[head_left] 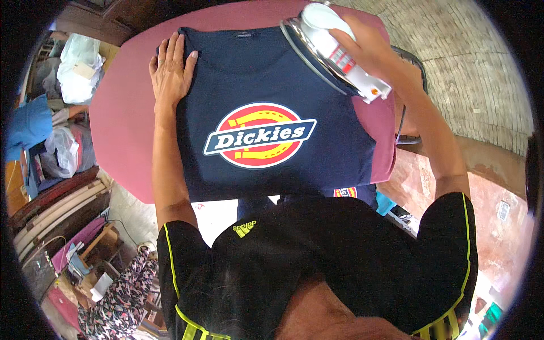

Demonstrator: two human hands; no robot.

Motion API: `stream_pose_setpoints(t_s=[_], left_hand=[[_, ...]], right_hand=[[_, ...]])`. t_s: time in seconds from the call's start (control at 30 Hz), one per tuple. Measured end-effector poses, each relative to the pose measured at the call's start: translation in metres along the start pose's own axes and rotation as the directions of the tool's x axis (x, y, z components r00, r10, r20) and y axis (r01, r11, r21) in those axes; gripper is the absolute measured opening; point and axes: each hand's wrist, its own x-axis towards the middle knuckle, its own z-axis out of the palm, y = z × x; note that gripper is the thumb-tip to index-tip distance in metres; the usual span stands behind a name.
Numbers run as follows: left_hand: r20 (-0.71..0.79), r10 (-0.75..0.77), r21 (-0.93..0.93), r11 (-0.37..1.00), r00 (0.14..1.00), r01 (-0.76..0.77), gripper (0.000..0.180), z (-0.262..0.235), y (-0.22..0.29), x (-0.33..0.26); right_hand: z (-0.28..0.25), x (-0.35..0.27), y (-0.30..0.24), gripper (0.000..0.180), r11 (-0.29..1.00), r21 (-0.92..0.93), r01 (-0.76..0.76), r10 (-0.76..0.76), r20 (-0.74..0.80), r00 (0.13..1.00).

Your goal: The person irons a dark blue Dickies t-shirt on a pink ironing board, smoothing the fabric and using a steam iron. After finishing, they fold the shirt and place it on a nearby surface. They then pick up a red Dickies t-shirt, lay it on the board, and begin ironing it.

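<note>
A navy blue shirt [266, 85] lies spread on the pink padded ironing board [127, 119]. Its front carries a large red, yellow and white emblem [259, 136]. My left hand [171, 71] rests flat, fingers stretched out, at the shirt's upper left edge, partly on the pink cover. At the upper right, my right hand [368, 48] grips the handle of a white and chrome clothes iron [323, 45]. The iron sits over the shirt's upper right part and hides that edge. Whether its soleplate touches the cloth, I cannot tell.
Left of the board are white plastic bags [79, 71] and a blue cloth [31, 127]. A patterned cloth [122, 289] hangs at the lower left. Behind the right arm, a dark metal frame [416, 59] stands beside the board. A grey textured surface [470, 62] fills the upper right.
</note>
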Motion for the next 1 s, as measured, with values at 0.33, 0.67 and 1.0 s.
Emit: stream_pose_setpoints(t_s=[0.33,0.67,1.0], left_hand=[[-0.044,0.030,-0.004,1.000,0.999,-0.031,0.053,0.012,-0.011,-0.001],[0.280,0.044,-0.088,0.996,0.959,-0.019,0.046,-0.026,-0.035,0.016],[-0.179,0.109,-0.316,0.935,0.978,-0.163,0.029,0.001,-0.076,0.016]], right_hand=[[0.006,0.020,-0.040,0.031,0.898,-0.033,0.440,-0.429,0.166,0.888],[0.049,0.061,-0.130,0.034,0.847,0.016,0.531,-0.525,0.185,0.831],[0.086,0.094,-0.178,0.036,0.956,0.062,0.285,-0.283,-0.044,0.958]])
